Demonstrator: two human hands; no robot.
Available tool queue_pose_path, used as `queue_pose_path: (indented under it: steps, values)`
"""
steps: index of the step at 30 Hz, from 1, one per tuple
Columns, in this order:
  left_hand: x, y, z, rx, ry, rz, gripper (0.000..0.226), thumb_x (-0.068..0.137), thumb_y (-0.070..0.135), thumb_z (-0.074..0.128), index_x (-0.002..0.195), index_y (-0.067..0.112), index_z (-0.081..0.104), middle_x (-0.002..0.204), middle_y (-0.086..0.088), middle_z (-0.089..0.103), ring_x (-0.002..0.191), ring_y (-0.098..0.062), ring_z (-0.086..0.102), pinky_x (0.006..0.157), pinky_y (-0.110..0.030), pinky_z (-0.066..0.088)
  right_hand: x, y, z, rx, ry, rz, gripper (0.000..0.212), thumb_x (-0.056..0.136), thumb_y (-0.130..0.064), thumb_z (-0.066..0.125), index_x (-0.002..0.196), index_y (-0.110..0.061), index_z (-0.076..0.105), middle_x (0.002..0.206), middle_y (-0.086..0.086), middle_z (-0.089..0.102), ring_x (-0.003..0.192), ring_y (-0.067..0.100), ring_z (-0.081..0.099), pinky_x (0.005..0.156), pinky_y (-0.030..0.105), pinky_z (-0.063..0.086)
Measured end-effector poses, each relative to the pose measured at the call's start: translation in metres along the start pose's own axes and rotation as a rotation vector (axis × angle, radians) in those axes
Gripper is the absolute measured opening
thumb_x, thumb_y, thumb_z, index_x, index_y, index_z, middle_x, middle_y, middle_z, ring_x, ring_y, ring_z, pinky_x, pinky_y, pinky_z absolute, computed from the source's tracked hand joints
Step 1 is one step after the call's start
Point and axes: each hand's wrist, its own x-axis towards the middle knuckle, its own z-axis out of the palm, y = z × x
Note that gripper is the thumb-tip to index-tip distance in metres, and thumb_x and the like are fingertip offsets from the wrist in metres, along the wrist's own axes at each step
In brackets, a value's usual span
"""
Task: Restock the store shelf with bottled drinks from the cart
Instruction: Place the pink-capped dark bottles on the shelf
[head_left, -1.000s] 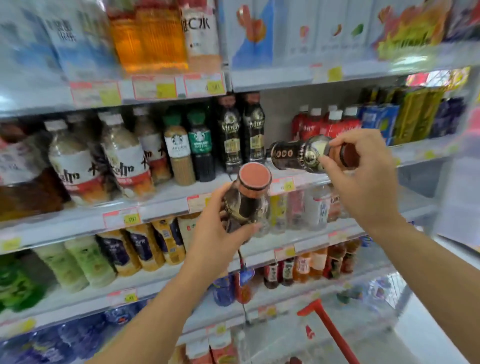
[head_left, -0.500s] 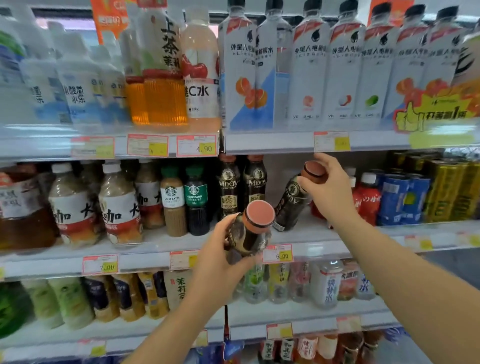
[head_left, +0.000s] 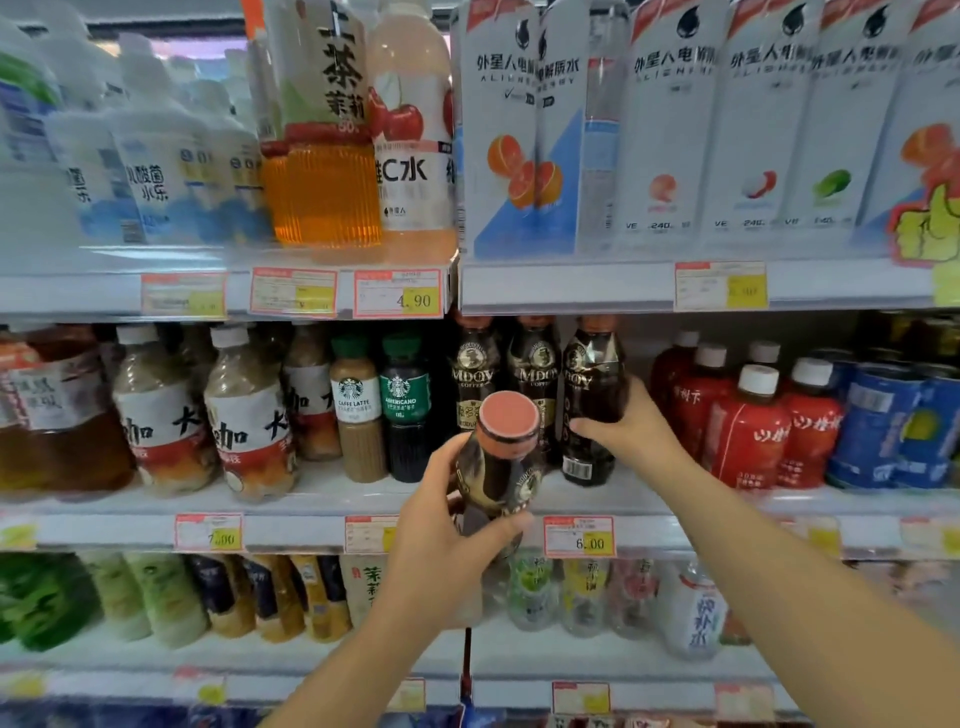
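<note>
The left hand (head_left: 441, 530) was curled around a dark coffee bottle with a salmon cap (head_left: 506, 452). It held the bottle in front of the middle shelf (head_left: 311, 530), tilted so that the cap faced the camera. The palm and fingers hid the lower part of the bottle, and its label was blurred.

The right hand (head_left: 631, 428) gripped a second coffee bottle (head_left: 592, 384) from the right side. This one stood upright at the middle shelf, just beside two matching bottles (head_left: 532, 374). Most of the right hand's fingers were hidden behind the bottle. Whether its base rested fully on the shelf could not be told. The caps of all three bottles were partly cut off by the upper shelf rail (head_left: 571, 291).

A price tag reading 6.00 (head_left: 579, 538) hung below them, while most other tags were too smeared to read. Two Starbucks bottles (head_left: 358, 405) stood to the left and red bottles with white caps (head_left: 748, 431) to the right. The frame edges were heavily blurred.
</note>
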Motion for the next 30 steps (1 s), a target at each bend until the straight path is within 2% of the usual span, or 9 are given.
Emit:
queue_pose_path:
  steps: [2, 4, 7, 9, 15, 18, 22, 27, 30]
  values:
    - [0.001, -0.001, -0.001, -0.008, 0.011, -0.009, 0.068, 0.07, 0.025, 0.079, 0.109, 0.058, 0.035, 0.108, 0.034, 0.053, 0.097, 0.019, 0.051, 0.074, -0.003, 0.044, -0.006, 0.016, 0.002, -0.066, -0.086, 0.038, 0.057, 0.073, -0.016, 0.077, 0.122, -0.012, 0.05, 0.117, 0.005, 0.061, 0.105, 0.016, 0.057, 0.084, 0.028, 0.042]
    - [0.003, 0.0, -0.001, -0.004, 0.016, -0.01, 0.069, 0.07, 0.027, 0.08, 0.112, 0.057, 0.034, 0.11, 0.032, 0.054, 0.101, 0.014, 0.052, 0.079, -0.008, 0.045, -0.005, 0.02, 0.002, -0.104, -0.03, 0.034, 0.056, 0.07, -0.021, 0.08, 0.117, -0.011, 0.051, 0.11, 0.004, 0.062, 0.105, 0.021, 0.058, 0.083, 0.03, 0.045]
    - [0.006, 0.003, 0.0, 0.004, 0.013, -0.002, 0.07, 0.069, 0.028, 0.08, 0.117, 0.054, 0.036, 0.111, 0.031, 0.056, 0.104, 0.009, 0.054, 0.084, -0.014, 0.045, 0.004, 0.021, 0.0, -0.298, 0.118, 0.07, 0.077, 0.063, -0.04, 0.082, 0.12, -0.006, 0.044, 0.118, 0.013, 0.055, 0.111, 0.032, 0.053, 0.09, 0.042, 0.047]
    - [0.007, 0.006, -0.001, 0.006, 0.011, 0.008, 0.07, 0.069, 0.028, 0.08, 0.117, 0.054, 0.036, 0.11, 0.032, 0.056, 0.103, 0.01, 0.054, 0.085, -0.015, 0.045, 0.008, 0.024, -0.003, -0.369, 0.093, 0.088, 0.085, 0.063, -0.046, 0.08, 0.125, -0.006, 0.039, 0.123, 0.015, 0.05, 0.115, 0.034, 0.049, 0.095, 0.046, 0.045]
    - [0.011, 0.011, 0.001, 0.003, 0.02, 0.048, 0.07, 0.068, 0.024, 0.08, 0.119, 0.05, 0.039, 0.116, 0.024, 0.058, 0.106, 0.006, 0.056, 0.094, -0.023, 0.047, 0.004, 0.029, -0.021, -0.209, -0.089, 0.004, 0.059, 0.076, -0.012, 0.074, 0.126, -0.008, 0.043, 0.119, 0.006, 0.058, 0.112, 0.023, 0.055, 0.087, 0.026, 0.04]
    - [0.012, 0.014, 0.006, 0.014, 0.007, 0.076, 0.07, 0.067, 0.024, 0.081, 0.117, 0.051, 0.04, 0.116, 0.024, 0.058, 0.105, 0.006, 0.056, 0.091, -0.021, 0.048, 0.014, 0.035, -0.015, -0.349, -0.002, -0.006, 0.06, 0.07, -0.03, 0.08, 0.116, -0.008, 0.049, 0.116, 0.008, 0.058, 0.105, 0.023, 0.055, 0.083, 0.028, 0.041]
    - [0.013, 0.017, 0.008, 0.007, -0.01, 0.061, 0.068, 0.064, 0.029, 0.081, 0.114, 0.053, 0.041, 0.112, 0.027, 0.059, 0.104, 0.008, 0.056, 0.09, -0.02, 0.048, 0.03, 0.041, -0.001, -0.387, 0.093, 0.095, 0.082, 0.061, -0.049, 0.08, 0.12, -0.005, 0.044, 0.118, 0.014, 0.052, 0.107, 0.03, 0.053, 0.089, 0.038, 0.045]
    - [0.019, 0.013, 0.009, -0.001, 0.036, 0.089, 0.069, 0.067, 0.017, 0.08, 0.116, 0.048, 0.043, 0.11, 0.028, 0.06, 0.105, 0.005, 0.058, 0.088, -0.017, 0.048, 0.037, 0.046, -0.008, 0.009, -0.146, 0.141, 0.065, 0.073, -0.005, 0.073, 0.128, -0.008, 0.038, 0.115, 0.011, 0.057, 0.101, 0.032, 0.061, 0.083, 0.043, 0.052]
    - [0.025, 0.014, 0.016, 0.029, 0.04, 0.137, 0.071, 0.068, 0.018, 0.08, 0.11, 0.061, 0.042, 0.112, 0.033, 0.056, 0.109, 0.008, 0.053, 0.088, -0.009, 0.043, 0.039, 0.051, -0.014, 0.016, -0.245, 0.128, 0.053, 0.077, 0.001, 0.069, 0.125, -0.009, 0.046, 0.11, 0.011, 0.062, 0.088, 0.031, 0.066, 0.071, 0.041, 0.056]
